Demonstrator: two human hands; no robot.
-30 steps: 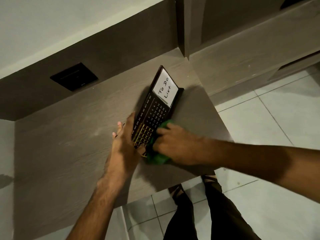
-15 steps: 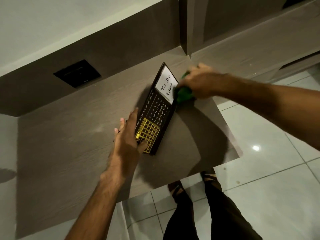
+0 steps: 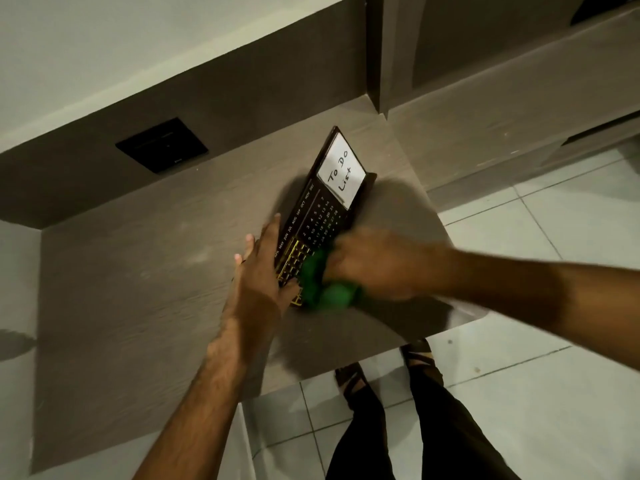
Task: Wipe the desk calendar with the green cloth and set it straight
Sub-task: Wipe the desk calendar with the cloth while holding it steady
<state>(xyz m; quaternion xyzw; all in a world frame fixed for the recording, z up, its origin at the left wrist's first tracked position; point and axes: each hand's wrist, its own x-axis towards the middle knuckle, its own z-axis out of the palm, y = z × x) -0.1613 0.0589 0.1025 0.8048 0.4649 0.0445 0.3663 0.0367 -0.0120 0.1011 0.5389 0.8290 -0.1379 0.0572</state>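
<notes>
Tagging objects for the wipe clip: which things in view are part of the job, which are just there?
Part of the job:
desk calendar
green cloth, bunched in the right hand
left hand, steadying the calendar's near end
desk

Just there:
black wall plate
tiled floor

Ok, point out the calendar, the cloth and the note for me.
calendar (image 3: 320, 216): head view, on the dark date grid.
cloth (image 3: 323, 289): head view, on the bunched green middle.
note (image 3: 341, 174): head view, on the white paper.

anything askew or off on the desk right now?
Yes: the desk calendar lies diagonal to the desk edges, not squared. Left hand steadies it; right hand presses the green cloth on its near end.
</notes>
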